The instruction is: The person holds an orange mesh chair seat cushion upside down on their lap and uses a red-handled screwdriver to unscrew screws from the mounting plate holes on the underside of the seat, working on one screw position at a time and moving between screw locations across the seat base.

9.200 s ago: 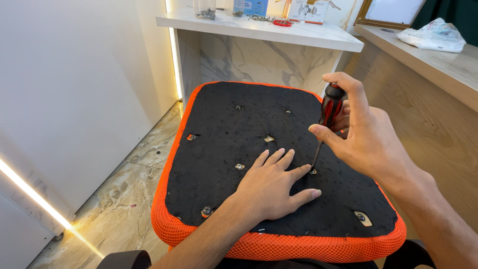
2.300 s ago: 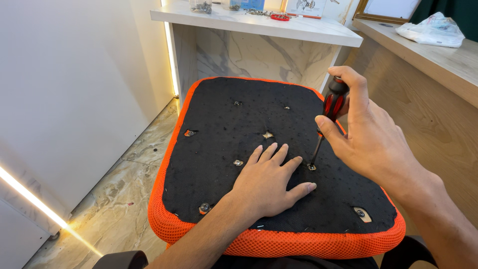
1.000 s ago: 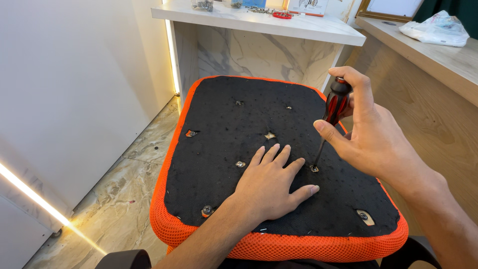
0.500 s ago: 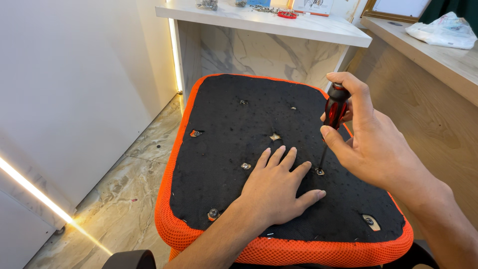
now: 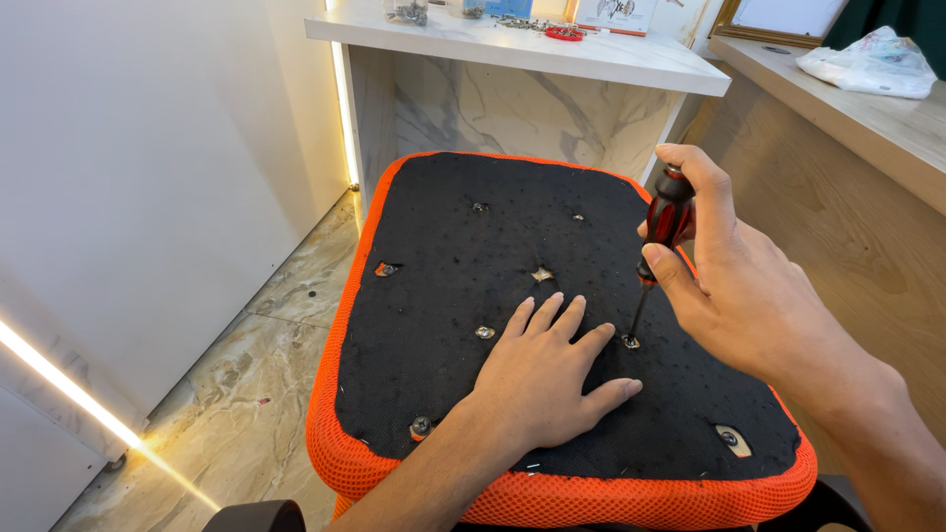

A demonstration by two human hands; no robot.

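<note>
Far half of the seat underside lies open to me; only small fittings dot it, e.g. a bolt at the left edge and one near-left. My left hand lies flat on the near middle, blocking it. My right hand with the screwdriver fills the right side. White counter closes the far side, wooden counter the right. Left: open floor, then a white wall.
</note>
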